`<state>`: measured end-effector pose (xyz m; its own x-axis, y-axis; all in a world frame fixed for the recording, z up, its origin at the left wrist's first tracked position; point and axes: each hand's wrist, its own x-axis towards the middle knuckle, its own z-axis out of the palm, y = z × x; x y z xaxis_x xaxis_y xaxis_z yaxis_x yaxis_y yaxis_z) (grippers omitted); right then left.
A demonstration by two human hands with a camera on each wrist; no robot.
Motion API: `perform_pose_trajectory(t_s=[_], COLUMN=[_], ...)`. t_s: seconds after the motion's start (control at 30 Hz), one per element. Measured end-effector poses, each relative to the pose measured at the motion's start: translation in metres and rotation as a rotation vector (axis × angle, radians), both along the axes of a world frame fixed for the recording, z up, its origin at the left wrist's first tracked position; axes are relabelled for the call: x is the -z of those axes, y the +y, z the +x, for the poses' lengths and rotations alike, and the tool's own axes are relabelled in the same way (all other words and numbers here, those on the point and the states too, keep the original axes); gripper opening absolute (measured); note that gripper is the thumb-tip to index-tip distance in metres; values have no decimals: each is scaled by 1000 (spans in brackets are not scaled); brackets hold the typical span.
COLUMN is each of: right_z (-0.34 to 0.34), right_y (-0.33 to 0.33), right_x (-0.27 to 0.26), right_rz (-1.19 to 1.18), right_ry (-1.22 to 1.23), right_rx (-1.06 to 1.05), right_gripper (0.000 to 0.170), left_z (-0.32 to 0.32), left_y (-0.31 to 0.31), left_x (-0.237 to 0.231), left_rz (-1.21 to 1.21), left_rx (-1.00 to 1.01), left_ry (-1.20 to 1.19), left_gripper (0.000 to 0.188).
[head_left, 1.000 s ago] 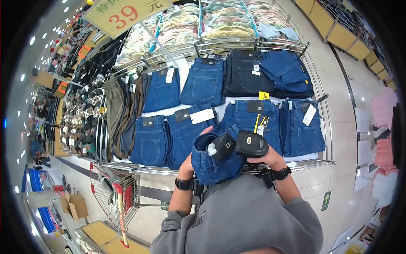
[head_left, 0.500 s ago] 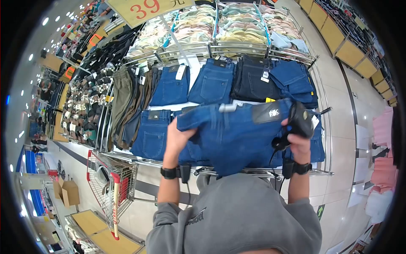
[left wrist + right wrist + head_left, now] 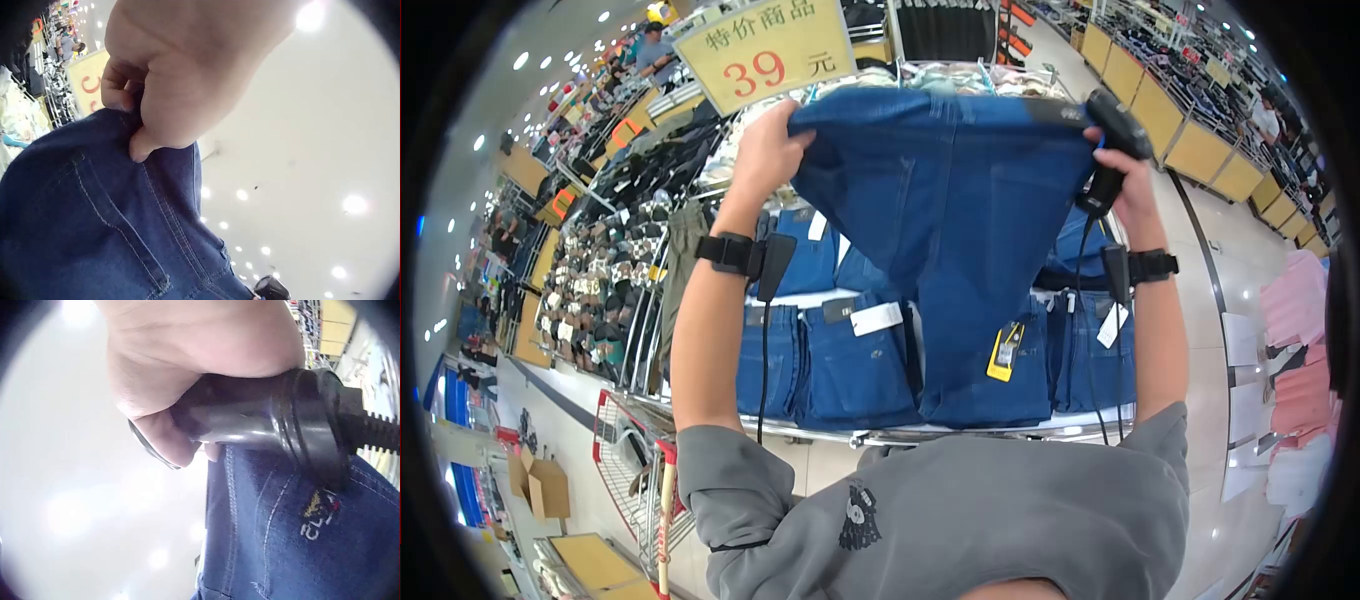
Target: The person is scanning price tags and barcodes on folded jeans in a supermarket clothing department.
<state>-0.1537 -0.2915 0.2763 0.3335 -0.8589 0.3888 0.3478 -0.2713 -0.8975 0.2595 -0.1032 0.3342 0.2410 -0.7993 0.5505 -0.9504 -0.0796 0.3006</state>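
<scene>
A pair of blue jeans (image 3: 960,190) is held up by the waist, spread wide between both hands, its legs hanging over the display. My left hand (image 3: 768,148) pinches one end of the waistband between thumb and fingers, seen close in the left wrist view. At the other end, next to a dark waist patch (image 3: 1055,112), my right hand (image 3: 1135,185) grips a black barcode scanner (image 3: 1115,125) by its handle. In the right wrist view the thumb wraps the scanner handle (image 3: 237,415); the fingertips behind it, at the jeans' edge, are mostly hidden.
Folded jeans (image 3: 855,370) lie in rows on the metal-railed display. A yellow price sign (image 3: 765,55) stands behind the left hand. At lower left is a shopping cart (image 3: 635,480). Cables hang from both wrist cameras and the scanner.
The jeans, bunched up a second ago, have been unfolded and stretched sideways. Both hands have moved apart, then up and forward, and the scanner has risen with the right hand.
</scene>
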Motion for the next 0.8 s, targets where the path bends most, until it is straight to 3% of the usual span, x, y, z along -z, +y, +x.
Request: perform_pose_trajectory(t_s=[0.13,0.17,0.23,0.33,0.37,0.43,0.5,0.57,0.7,0.73,0.8], right_z=[-32,-40,-56,-99,-115,-144,-161,-185,-161,-159,-158], right_y=[-12,-7,0,22,29,56,88,111,157,161,166], right_x=[-72,-80,-79,-38,-11,49,111,190,227,235,237], right_rz=[-281,-283,-388,-321,-327,-84,108,350,521,561,566], right_ry=[-69,-107,-142,-104,-18,156,358,571,904,889,936], right_rx=[156,110,145,111,103,1,-148,-115,-233,-286,-292], right_gripper=[49,52,53,57,60,72,72,68,65,65,65], left_z=[-8,-14,-37,-50,-53,-56,-59,-61,-81,-76,-80], left_y=[-21,-19,-5,21,35,61,86,112,154,159,169], left_x=[-45,-52,-54,-9,14,66,133,205,298,314,327], left_rz=[-332,-413,-510,-568,-480,-317,-81,123,636,720,926], left_rx=[12,57,50,290,341,441,469,450,437,571,462], left_ry=[-48,-84,-129,-6,2,-12,200,449,385,238,241], left_gripper=[24,22,20,24,26,30,32,32,26,26,24])
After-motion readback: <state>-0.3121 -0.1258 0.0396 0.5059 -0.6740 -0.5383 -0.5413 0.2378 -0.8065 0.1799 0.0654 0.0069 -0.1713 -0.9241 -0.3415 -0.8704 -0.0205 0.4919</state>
